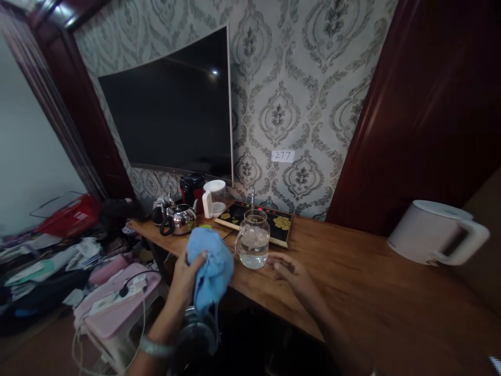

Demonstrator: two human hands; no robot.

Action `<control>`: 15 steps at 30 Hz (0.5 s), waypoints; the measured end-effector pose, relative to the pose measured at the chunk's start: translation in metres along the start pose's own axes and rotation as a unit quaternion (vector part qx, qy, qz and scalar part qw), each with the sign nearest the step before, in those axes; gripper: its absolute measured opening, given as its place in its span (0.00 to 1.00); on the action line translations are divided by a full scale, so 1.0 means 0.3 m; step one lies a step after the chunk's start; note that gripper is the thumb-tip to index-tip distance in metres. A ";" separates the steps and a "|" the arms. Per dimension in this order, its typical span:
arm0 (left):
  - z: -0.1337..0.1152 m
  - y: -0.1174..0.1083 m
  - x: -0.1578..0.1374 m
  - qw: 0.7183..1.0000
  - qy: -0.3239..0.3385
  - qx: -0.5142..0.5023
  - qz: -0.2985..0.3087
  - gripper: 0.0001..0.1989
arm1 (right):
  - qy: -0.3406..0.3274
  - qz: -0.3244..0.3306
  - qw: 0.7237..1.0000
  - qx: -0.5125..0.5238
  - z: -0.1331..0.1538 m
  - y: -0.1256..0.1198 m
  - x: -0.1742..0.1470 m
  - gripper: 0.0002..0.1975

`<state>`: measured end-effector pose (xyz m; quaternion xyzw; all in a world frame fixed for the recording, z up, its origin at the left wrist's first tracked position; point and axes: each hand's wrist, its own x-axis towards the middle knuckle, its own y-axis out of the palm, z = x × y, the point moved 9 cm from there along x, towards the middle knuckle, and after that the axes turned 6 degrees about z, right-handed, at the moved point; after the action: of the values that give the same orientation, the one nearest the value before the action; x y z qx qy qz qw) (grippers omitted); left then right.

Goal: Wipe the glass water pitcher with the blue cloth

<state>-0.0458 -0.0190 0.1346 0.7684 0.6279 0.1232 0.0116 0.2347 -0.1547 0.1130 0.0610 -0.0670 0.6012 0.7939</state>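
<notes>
— Where's the cloth?

— Bunched in the left hand (188, 274), which is clenched around the blue cloth (211, 271) over the near edge of the wooden table (352, 282).

— And the other hand?

— The right hand (291, 271) lies flat and released on the tabletop, holding nothing, just right of the glass kettle (254, 240).

— Which is nearer the kettle?

— Both flank it closely; it stands upright between them, slightly beyond, handle turned toward the cloth side. A white kettle (434, 232) sits well apart at right.
</notes>
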 end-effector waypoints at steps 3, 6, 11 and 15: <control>-0.066 0.070 0.179 0.999 0.048 -0.016 0.020 0.35 | -0.036 -0.024 0.999 -0.026 0.009 -0.081 0.105 0.28; -0.023 0.225 0.314 0.996 0.029 -0.040 0.076 0.32 | -0.061 -0.056 0.996 -0.037 0.020 -0.125 0.222 0.32; 0.126 0.411 0.391 0.987 -0.026 -0.064 0.145 0.23 | -0.072 -0.067 0.995 -0.032 -0.004 -0.109 0.381 0.38; 0.183 0.437 0.422 0.981 -0.050 -0.045 0.179 0.21 | -0.077 -0.014 0.996 -0.036 -0.054 -0.042 0.421 0.39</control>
<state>0.1145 0.0832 0.1260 0.8725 0.4723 0.1127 0.0553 0.2812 -0.0359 0.1197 0.0790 -0.1485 0.5808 0.7964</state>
